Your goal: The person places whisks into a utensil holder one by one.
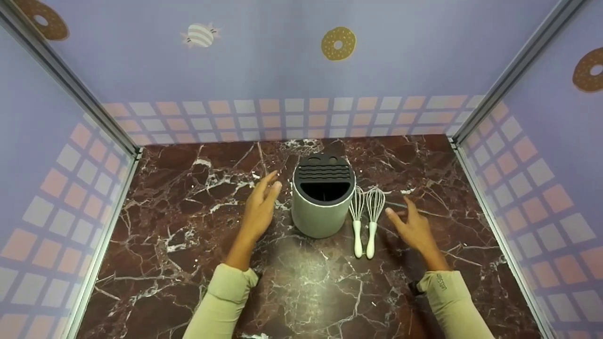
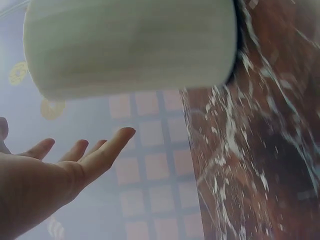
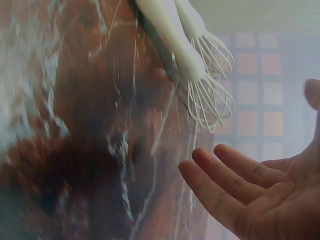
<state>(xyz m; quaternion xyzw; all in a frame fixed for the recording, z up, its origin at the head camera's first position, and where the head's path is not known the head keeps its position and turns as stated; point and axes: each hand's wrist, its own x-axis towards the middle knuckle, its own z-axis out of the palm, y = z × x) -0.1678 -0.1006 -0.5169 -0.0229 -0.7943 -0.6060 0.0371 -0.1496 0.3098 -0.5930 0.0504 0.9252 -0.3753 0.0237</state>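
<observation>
A pale green-white utensil holder (image 1: 316,217) with a dark slotted top stands upright on the marbled table. Two whisks lie side by side at its right, handles toward the person: one whisk (image 1: 357,235) close to the holder, the other whisk (image 1: 371,235) just beyond it. To the holder's left is my left hand (image 1: 260,207), fingers extended and apart from it; the left wrist view shows the palm (image 2: 45,185) bare. My right hand (image 1: 413,228) hovers right of the whisks, its fingers (image 3: 235,185) loosely spread, holding nothing.
A dark red marbled table (image 1: 188,245) fills the floor of the booth. Purple panels with printed donuts and pink-white squares rise behind, and a metal-edged side wall (image 1: 532,188) bounds the right; another wall (image 1: 56,188) bounds the left.
</observation>
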